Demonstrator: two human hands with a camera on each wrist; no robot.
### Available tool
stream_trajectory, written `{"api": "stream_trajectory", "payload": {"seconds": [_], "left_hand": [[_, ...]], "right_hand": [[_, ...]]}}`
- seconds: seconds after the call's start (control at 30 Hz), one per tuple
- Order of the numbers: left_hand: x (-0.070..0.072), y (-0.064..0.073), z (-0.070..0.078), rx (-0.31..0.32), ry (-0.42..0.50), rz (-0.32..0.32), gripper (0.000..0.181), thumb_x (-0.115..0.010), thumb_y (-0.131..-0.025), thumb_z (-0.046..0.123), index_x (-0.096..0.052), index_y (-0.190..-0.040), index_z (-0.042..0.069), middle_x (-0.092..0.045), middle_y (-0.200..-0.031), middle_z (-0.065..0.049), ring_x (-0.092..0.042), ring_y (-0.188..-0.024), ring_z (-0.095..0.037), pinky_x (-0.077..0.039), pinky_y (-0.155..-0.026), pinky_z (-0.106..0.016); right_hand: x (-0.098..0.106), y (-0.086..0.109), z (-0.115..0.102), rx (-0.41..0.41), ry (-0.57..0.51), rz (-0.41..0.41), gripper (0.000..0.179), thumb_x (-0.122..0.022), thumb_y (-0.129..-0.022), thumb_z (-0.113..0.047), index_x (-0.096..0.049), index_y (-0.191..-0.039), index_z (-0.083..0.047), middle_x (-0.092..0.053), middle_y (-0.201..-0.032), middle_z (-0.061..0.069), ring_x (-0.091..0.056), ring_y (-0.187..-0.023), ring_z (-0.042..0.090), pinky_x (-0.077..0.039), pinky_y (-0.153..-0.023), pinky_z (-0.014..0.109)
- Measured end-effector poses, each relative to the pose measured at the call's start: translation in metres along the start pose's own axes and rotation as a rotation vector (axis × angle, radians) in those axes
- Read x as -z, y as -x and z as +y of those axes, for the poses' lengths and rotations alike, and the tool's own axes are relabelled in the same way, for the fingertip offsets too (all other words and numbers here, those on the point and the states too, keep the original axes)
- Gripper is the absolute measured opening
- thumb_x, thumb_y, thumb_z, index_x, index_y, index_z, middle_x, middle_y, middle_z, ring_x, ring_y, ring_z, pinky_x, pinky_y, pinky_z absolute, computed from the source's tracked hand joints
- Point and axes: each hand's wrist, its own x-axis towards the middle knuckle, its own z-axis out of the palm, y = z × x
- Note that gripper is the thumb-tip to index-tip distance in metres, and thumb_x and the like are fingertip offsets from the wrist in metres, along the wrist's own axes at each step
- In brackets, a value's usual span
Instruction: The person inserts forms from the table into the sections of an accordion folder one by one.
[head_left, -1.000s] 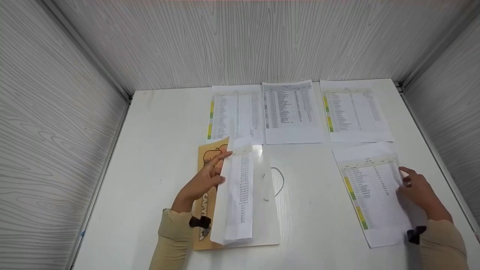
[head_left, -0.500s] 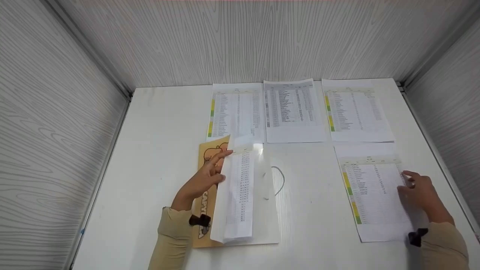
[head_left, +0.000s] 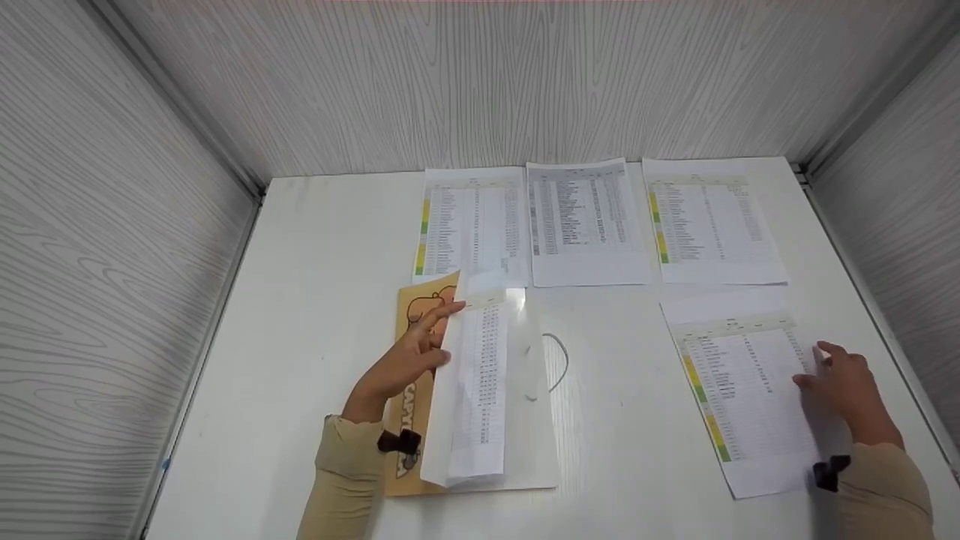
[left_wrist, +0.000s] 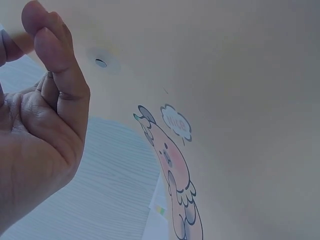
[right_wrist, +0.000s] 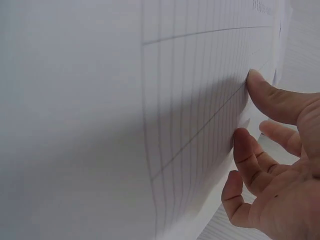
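In the head view my left hand (head_left: 409, 364) holds the raised edge of a folder page, index finger and thumb at that edge. The folder (head_left: 544, 442) has a tan cover (head_left: 412, 450) with a cartoon and lettering. A printed sheet (head_left: 484, 397) lies in the page. The left wrist view shows the curled fingers (left_wrist: 52, 50) of that hand by the tan cover's cartoon (left_wrist: 172, 155). At the right, my right hand (head_left: 844, 382) pinches the right edge of a loose printed table sheet (head_left: 750, 420). In the right wrist view its thumb lies on this sheet (right_wrist: 200, 110), other fingers near the edge.
Three more printed sheets lie in a row along the back: a left one (head_left: 472, 225), a greyish middle one (head_left: 585, 217) and a right one (head_left: 712, 217). A grey elastic loop (head_left: 565, 360) sticks out beside the folder. Wood-patterned panels (head_left: 510, 82) enclose the white table (head_left: 300, 285).
The loose sheet under my right hand turned one way, then back, and its right edge is flatter than a second ago. My left hand and the folder stay as they were.
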Motion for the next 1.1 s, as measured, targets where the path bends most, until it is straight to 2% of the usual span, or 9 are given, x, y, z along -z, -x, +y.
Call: {"api": "stream_trajectory", "payload": {"seconds": [0.13, 0.33, 0.57, 0.7, 0.9, 1.1], "left_hand": [[0.0003, -0.0001, -0.0009, -0.007, -0.018, 0.002, 0.073, -0.041, -0.089, -0.007, -0.014, -0.154, 0.012, -0.046, -0.135, -0.039, -0.061, -0.101, -0.052, -0.057, -0.069, -0.029], [-0.0008, -0.0005, -0.0009, 0.01, -0.034, 0.019, 0.073, -0.042, -0.089, -0.006, -0.017, -0.154, 0.015, -0.047, -0.137, -0.036, -0.062, -0.101, -0.051, -0.056, -0.068, -0.029], [-0.0026, -0.0006, 0.001, 0.02, -0.03, 0.02, 0.073, -0.042, -0.089, -0.005, -0.016, -0.154, 0.016, -0.047, -0.134, -0.038, -0.061, -0.101, -0.051, -0.057, -0.068, -0.03], [-0.0024, -0.0007, 0.0009, 0.019, -0.026, 0.022, 0.073, -0.043, -0.089, -0.006, -0.016, -0.154, 0.015, -0.047, -0.134, -0.038, -0.06, -0.101, -0.053, -0.057, -0.066, -0.028], [-0.0018, -0.0011, 0.0006, 0.019, -0.017, 0.01, 0.073, -0.042, -0.089, -0.007, -0.015, -0.154, 0.014, -0.044, -0.138, -0.037, -0.059, -0.103, -0.054, -0.057, -0.068, -0.029], [-0.0023, -0.0014, 0.0021, 0.003, -0.018, 0.008, 0.074, -0.042, -0.089, -0.007, -0.014, -0.154, 0.012, -0.044, -0.137, -0.038, -0.059, -0.102, -0.055, -0.057, -0.068, -0.029]], "right_hand": [[0.001, -0.0004, -0.0024, -0.016, 0.033, -0.011, 0.083, -0.065, -0.089, -0.02, -0.016, -0.144, 0.017, -0.03, -0.132, 0.047, -0.031, -0.119, 0.062, -0.031, -0.093, 0.07], [0.0016, -0.0013, -0.0018, -0.094, 0.016, -0.028, 0.086, -0.066, -0.088, -0.021, -0.014, -0.147, 0.011, -0.03, -0.137, 0.043, -0.03, -0.123, 0.061, -0.018, -0.088, 0.08], [-0.0003, -0.0028, 0.0026, -0.075, -0.03, -0.034, 0.086, -0.065, -0.087, -0.022, -0.013, -0.147, 0.011, -0.032, -0.136, 0.044, -0.034, -0.121, 0.061, -0.014, -0.085, 0.085], [-0.0018, -0.0034, 0.0045, -0.059, -0.057, -0.047, 0.086, -0.063, -0.089, -0.022, -0.01, -0.148, 0.012, -0.03, -0.137, 0.044, -0.033, -0.122, 0.06, -0.019, -0.087, 0.083], [-0.0052, -0.0047, 0.0052, -0.028, -0.078, -0.044, 0.081, -0.058, -0.09, -0.018, -0.01, -0.145, 0.017, -0.034, -0.131, 0.045, -0.04, -0.115, 0.055, -0.038, -0.089, 0.063], [-0.003, -0.0075, 0.0068, -0.023, -0.098, -0.095, 0.085, -0.057, -0.092, -0.022, -0.005, -0.146, 0.017, -0.03, -0.134, 0.046, -0.037, -0.117, 0.054, -0.038, -0.091, 0.06]]}}
